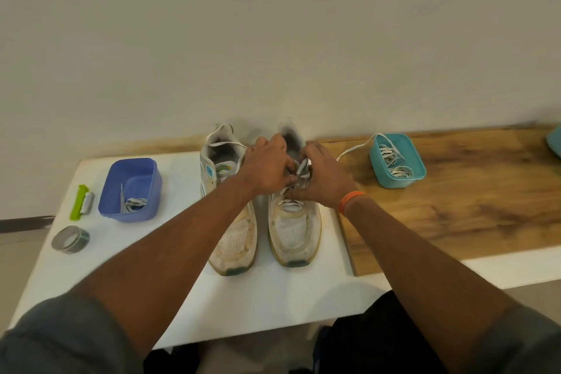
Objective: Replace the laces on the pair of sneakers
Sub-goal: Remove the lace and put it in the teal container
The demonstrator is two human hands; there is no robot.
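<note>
left hand (267,168) pinching lace (302,167) | right hand (323,179) curled on lace | right sneaker (294,222)

Soft, even indoor light, faint shadows (wide-angle bending at the edges), slightly blurred throughout.

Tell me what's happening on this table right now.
A person is lacing the right sneaker of a pair. Both hands work at its eyelets: the left hand and the right hand each pinch the white lace. The left sneaker stands beside it. A blue tub to the left and a teal tub to the right each hold more laces.
</note>
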